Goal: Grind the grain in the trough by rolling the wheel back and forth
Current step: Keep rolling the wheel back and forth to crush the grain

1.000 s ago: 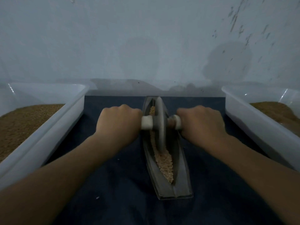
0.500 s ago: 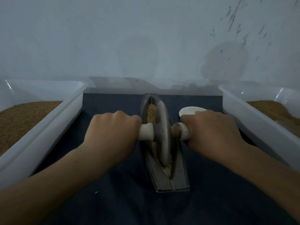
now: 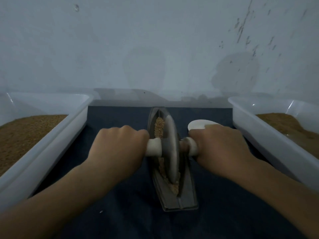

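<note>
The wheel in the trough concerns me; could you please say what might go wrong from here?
1. Grain is heaped beside the wheel near the near end of the trough; rolling closer may push it out onto the dark cloth.
2. The left hand and right hand grip the handle right beside the wheel, so knuckles could scrape the trough rim.

My forearms reach forward side by side, left hand (image 3: 119,147) and right hand (image 3: 219,145) knuckles-up, each curled round its end of the handle (image 3: 153,146).
</note>
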